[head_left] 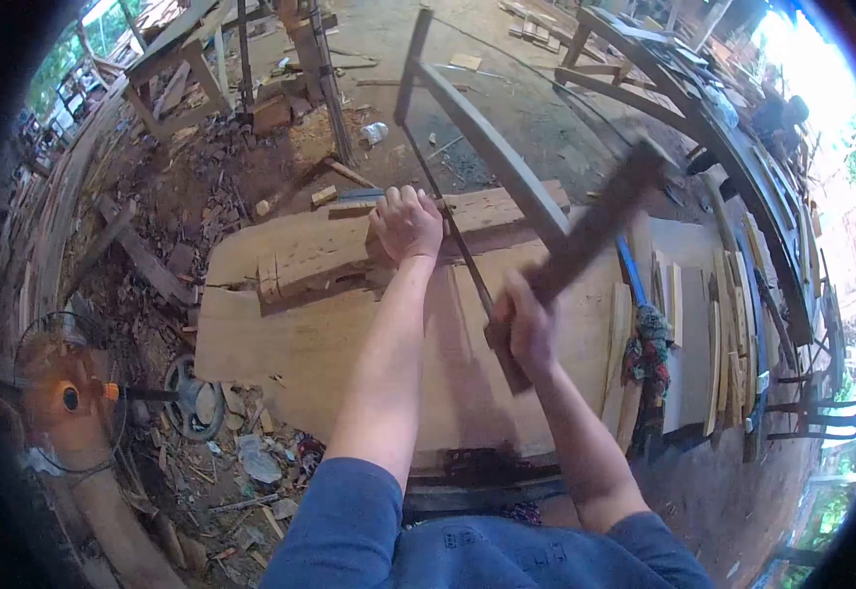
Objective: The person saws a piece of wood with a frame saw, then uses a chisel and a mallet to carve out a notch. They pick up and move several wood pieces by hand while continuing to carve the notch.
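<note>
A wooden frame saw [495, 149] slants across the bench, its thin blade running beside the workpiece. My right hand [526, 329] is wrapped round the near end of its dark upright, which is blurred by motion. My left hand [408, 226] grips a rough wooden piece [315, 263] from above, fingers curled over its far side. That piece lies across a broad wooden board [280, 344]. The saw blade passes just right of my left hand, close against the wood.
Narrow wood strips [718, 363] lie along the right, near a bundle of cloth [652, 344] tied on a bar. An orange machine [69, 393] and a handwheel [193, 398] stand at the left. Scraps litter the ground. A long workbench [742, 167] runs along the upper right.
</note>
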The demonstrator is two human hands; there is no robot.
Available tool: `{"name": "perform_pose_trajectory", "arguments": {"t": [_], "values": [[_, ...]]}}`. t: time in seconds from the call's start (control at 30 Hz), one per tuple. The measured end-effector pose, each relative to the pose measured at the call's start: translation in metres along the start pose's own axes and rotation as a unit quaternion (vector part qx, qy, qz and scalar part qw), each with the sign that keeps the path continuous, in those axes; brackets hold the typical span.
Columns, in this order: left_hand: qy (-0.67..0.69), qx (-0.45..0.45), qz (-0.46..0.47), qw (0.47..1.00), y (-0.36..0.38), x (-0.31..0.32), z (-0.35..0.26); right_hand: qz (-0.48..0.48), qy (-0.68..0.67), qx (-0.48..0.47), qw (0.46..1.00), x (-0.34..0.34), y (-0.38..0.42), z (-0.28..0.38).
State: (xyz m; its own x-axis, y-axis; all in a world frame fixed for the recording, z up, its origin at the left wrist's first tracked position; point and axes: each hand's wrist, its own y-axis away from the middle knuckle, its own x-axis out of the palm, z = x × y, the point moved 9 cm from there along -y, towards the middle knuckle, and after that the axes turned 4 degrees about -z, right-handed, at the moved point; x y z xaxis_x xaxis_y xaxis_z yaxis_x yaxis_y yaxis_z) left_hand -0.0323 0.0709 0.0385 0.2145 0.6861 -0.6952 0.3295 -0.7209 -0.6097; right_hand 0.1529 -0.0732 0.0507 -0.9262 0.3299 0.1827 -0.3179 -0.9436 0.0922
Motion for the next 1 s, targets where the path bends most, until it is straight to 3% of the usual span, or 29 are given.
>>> {"name": "perform_pose_trajectory", "arguments": {"t": [0.03,0.23,0.27,0.37,0.43,0.47,0.57,0.67,0.73,0.8,0.87,0.93,1.0], "values": [[0.002,-0.002,-0.011,1.0,-0.006,-0.003,0.001,0.005,0.013,-0.059,0.998,0.013,-0.018,0.018],[-0.011,-0.015,-0.003,1.0,-0.011,-0.004,0.0,0.024,0.08,-0.081,0.993,-0.005,0.046,0.028],[-0.012,-0.015,0.006,1.0,-0.007,-0.003,0.0,0.029,0.022,-0.007,0.999,-0.014,0.07,0.035],[-0.016,0.0,0.0,1.0,-0.006,-0.007,-0.003,0.027,-0.04,0.016,0.999,-0.019,0.071,0.018],[-0.013,0.0,0.011,1.0,-0.007,-0.004,0.002,-0.022,-0.031,0.098,0.994,-0.023,0.054,-0.04],[-0.004,0.008,0.024,1.0,-0.005,-0.002,-0.002,0.021,0.073,-0.113,0.991,-0.002,0.031,-0.006],[-0.012,0.02,0.024,0.999,-0.005,-0.003,-0.003,0.052,0.114,-0.161,0.979,0.011,0.01,0.005],[-0.027,0.06,0.041,0.997,-0.006,-0.001,-0.007,0.028,0.118,-0.139,0.983,0.0,0.026,-0.005],[-0.018,0.07,0.022,0.997,-0.009,-0.004,-0.008,0.013,0.031,-0.138,0.99,-0.001,0.044,-0.01],[-0.024,0.079,0.108,0.991,-0.011,0.003,-0.007,0.032,0.051,-0.185,0.981,-0.001,0.046,-0.003],[-0.016,0.083,0.121,0.989,-0.012,0.001,-0.006,0.042,0.062,-0.076,0.994,0.002,0.047,-0.013],[0.0,0.084,0.127,0.988,-0.014,0.007,-0.008,0.029,0.05,-0.073,0.996,0.001,0.049,-0.014],[-0.038,0.083,0.219,0.971,-0.012,0.032,-0.003,0.021,0.041,-0.075,0.996,-0.003,0.045,-0.015]]}}
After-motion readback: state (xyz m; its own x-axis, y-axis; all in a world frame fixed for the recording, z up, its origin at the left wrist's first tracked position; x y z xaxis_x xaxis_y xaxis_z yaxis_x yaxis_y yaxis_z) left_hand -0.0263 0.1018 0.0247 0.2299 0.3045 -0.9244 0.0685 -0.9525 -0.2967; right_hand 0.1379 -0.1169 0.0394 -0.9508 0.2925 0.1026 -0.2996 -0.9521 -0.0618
